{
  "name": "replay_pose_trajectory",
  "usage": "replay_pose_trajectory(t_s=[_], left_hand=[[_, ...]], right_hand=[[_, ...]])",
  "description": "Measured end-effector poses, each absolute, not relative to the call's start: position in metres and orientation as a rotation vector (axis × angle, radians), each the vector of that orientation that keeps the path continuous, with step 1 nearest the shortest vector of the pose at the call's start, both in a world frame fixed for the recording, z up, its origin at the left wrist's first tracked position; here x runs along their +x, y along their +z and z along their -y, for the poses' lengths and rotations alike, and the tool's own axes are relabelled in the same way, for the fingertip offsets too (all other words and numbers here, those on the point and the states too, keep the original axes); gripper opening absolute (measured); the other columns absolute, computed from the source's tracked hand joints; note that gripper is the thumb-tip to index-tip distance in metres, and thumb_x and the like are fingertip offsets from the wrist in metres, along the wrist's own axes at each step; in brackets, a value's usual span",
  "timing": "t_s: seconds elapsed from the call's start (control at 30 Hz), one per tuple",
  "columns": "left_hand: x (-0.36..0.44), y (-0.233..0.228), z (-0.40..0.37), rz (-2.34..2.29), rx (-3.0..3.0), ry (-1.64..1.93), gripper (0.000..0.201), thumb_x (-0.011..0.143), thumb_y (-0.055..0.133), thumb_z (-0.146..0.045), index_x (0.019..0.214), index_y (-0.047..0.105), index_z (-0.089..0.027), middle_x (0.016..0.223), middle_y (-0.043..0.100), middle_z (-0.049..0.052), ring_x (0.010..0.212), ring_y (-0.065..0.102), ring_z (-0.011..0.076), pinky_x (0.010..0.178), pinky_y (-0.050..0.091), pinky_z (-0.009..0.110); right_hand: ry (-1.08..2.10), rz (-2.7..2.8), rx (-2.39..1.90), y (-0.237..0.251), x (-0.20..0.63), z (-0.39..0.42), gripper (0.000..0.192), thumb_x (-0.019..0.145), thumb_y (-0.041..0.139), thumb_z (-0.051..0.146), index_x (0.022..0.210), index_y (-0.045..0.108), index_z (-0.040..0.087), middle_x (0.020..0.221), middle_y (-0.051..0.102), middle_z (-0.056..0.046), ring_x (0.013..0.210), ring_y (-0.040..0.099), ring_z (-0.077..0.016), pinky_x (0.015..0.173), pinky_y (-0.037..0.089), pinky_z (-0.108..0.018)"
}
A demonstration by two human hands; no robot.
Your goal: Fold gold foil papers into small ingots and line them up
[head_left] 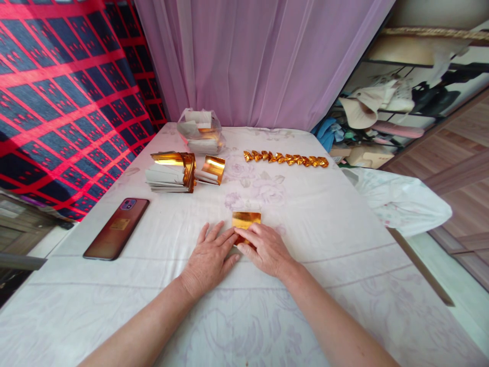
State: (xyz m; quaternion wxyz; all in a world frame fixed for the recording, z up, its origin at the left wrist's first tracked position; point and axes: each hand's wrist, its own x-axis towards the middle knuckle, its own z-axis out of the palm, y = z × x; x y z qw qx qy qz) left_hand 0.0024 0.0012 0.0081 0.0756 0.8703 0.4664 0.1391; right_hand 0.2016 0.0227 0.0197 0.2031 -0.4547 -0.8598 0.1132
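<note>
A small sheet of gold foil paper (246, 219) lies on the table in front of me, its lower part folded and partly hidden by my fingers. My right hand (265, 248) has its thumb and bent fingers closed on that lower part, pressing it against the cloth. Flat on the cloth to the left is my left hand (214, 252), fingers spread, with the index fingertip at the paper's left edge. Farther back on the right, several folded gold foil pieces (286, 158) form a row.
A stack of gold foil sheets (170, 176) stands back left, a smaller pile (211, 171) beside it. Behind them sits a clear plastic bag (200, 133) with more paper. A phone (117, 228) lies at left. Shelves (405, 109) and a white bag (405, 199) are beyond the right edge.
</note>
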Motion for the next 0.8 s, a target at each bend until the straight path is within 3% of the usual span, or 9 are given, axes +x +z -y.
replay_pose_trajectory(t_s=[0.33,0.8], left_hand=[[0.0027,0.0095,-0.0017,-1.395,2.613,0.392,0.048,0.095,0.051,-0.041,0.139,0.050,-0.022,0.142,0.055,0.006,0.140,0.035,0.0354,0.116,0.018,0.061],[0.0027,0.0069,-0.0013,-1.379,2.591,0.453,0.046,0.097,0.046,-0.042,0.139,0.049,-0.022,0.143,0.054,0.007,0.138,0.041,0.0287,0.118,0.012,0.057]], right_hand=[[0.329,2.395,-1.279,0.0197,0.2016,-0.0227,0.034,0.095,0.053,0.041,0.121,0.066,0.025,0.092,0.064,-0.006,0.084,0.061,-0.0215,0.075,0.046,-0.035],[0.307,2.403,-1.292,0.0211,0.2010,-0.0228,0.033,0.094,0.054,0.039,0.121,0.066,0.024,0.089,0.064,-0.006,0.083,0.060,-0.0204,0.075,0.045,-0.033]])
